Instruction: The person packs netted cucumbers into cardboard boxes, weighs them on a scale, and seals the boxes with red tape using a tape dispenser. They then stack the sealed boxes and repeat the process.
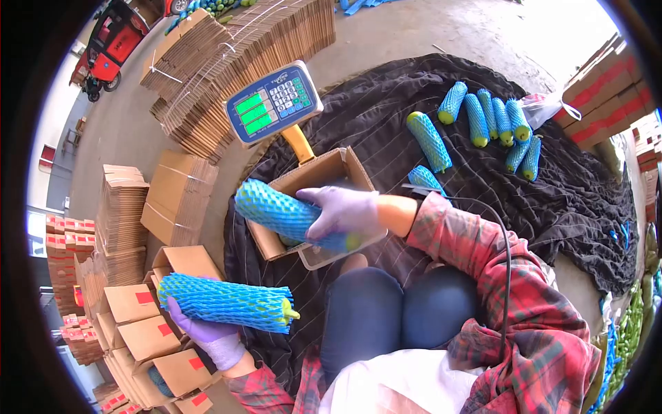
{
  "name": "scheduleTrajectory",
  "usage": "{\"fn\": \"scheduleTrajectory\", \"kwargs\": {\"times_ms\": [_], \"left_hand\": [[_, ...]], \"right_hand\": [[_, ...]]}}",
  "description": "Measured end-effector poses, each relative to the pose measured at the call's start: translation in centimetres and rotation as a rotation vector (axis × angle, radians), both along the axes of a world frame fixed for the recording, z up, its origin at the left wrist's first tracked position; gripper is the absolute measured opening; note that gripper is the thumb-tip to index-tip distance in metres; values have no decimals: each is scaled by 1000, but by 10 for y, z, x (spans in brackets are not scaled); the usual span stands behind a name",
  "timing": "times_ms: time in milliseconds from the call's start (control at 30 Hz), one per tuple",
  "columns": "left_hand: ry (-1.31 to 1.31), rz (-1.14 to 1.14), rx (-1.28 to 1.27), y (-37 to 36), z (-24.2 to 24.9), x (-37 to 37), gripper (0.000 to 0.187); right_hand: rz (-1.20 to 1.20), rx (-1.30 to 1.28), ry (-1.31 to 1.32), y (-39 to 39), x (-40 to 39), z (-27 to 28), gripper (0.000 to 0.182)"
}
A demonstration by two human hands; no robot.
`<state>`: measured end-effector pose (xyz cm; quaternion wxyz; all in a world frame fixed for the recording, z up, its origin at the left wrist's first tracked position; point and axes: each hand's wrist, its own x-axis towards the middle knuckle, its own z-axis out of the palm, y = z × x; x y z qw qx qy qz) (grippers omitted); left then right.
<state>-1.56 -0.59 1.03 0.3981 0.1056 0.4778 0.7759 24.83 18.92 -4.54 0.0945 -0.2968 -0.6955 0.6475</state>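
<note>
R hand (343, 210) gripping net-wrapped veg (289, 215) over open box (314, 181) on scale (274, 102), L hand (210, 336) clasping 2nd wrapped veg (224, 303), more wrapped veg (483, 121) on black cloth (386, 110)

We are looking through one camera, sitting on the person's head. It is looking forward and down, close over the knees and both gloved hands. The round lens is bending everything and darkening the corners. We are seeing the black cloth (386, 90) on the floor ahead, with no second view sharing it.
</note>
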Motion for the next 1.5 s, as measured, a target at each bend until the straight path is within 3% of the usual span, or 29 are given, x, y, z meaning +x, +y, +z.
{"fn": "scheduleTrajectory", "kwargs": {"times_ms": [67, 133, 200, 300, 400, 533, 567, 667, 733, 867, 933, 1000, 1067, 1133, 1200, 1267, 1367, 1400, 1433, 1500], "left_hand": [[7, 12, 3, 0, 1, 0, 50], [41, 30, 0, 0, 6, 3, 50], [32, -29, 58, -6, 3, -8, 50], [11, 14, 94, 0, 10, -12, 49], [29, -215, 232, 33, 30, -1, 49], [63, -411, 341, 104, 73, 77, 50], [55, -465, 345, 122, 85, 111, 49], [83, -654, 359, 165, 85, 207, 46], [79, -748, 431, 199, 56, 271, 39], [-32, -838, 228, 231, -47, 394, 34], [-62, -823, 48, 234, -143, 448, 57], [-6, -764, -312, 211, -206, 489, 54], [147, -837, -606, 193, -271, 517, 63], [-41, -872, -603, 164, -287, 537, 76], [-76, -833, -760, 144, -317, 553, 93], [-104, -795, -779, 128, -340, 563, 84], [-230, -1052, -871, 123, -398, 558, 55], [-450, -1237, -899, 131, -336, 549, 58], [-364, -1289, -880, 133, -342, 554, 62], [87, -1301, -830, 150, -334, 562, 62]], "right_hand": [[-19, -262, 227, 4, 10, 2, 85], [42, -164, 464, 8, 16, 7, 93], [9, -247, 538, 7, 31, 25, 106], [-16, -354, 725, 3, 66, 57, 106], [-93, -399, 886, -4, 116, 76, 103], [-583, -93, 429, -27, 184, 104, 94], [-626, 28, 351, -32, 207, 91, 83], [-912, -163, 484, -75, 254, 65, 72], [-1073, -219, 497, -106, 292, 39, 57], [-1366, -229, 428, -163, 353, -15, 47], [-1443, -356, 418, -189, 371, -30, 48], [-1560, -366, 363, -207, 387, -54, 51], [-1573, -384, 351, -215, 390, -54, 52], [-1587, -491, 319, -229, 408, -92, 55], [-1560, -550, 317, -231, 416, -107, 59], [-1562, -564, 298, -229, 420, -117, 58], [-1534, -560, 253, -216, 417, -116, 59], [-1531, -578, 253, -215, 415, -118, 57], [-1558, -577, 267, -210, 410, -110, 56], [-1546, -602, 391, -201, 399, -101, 55]]}}
